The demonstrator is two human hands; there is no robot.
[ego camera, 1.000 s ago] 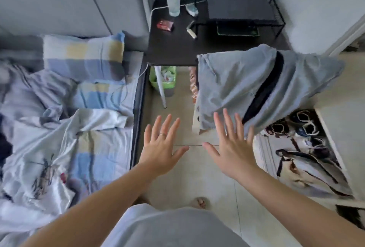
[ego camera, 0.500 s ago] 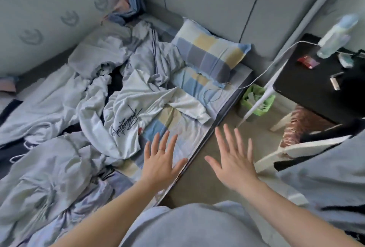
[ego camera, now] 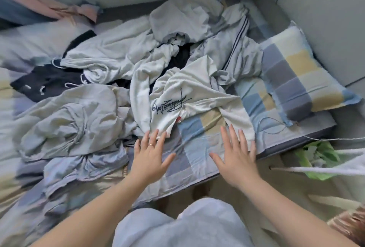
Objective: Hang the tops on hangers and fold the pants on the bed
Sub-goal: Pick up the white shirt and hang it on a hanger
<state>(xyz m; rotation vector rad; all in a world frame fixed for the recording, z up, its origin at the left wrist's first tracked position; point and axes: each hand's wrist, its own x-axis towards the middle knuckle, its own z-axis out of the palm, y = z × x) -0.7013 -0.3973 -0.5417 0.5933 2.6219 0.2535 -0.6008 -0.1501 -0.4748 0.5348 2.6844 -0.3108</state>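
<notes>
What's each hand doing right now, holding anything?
Left hand: open, fingers spread, holding nothing.
Right hand: open, fingers spread, holding nothing.

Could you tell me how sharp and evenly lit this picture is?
Head view: soft, even light, no glare; the white top, left hand and right hand are fairly sharp; the clothes at the left edge smear with blur.

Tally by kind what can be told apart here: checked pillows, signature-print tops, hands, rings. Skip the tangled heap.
Checked pillow: 1
White top with signature print: 1
Hands: 2 (left hand, right hand), both with straight fingers
Ring, on the left hand: 1
Total: 5
</notes>
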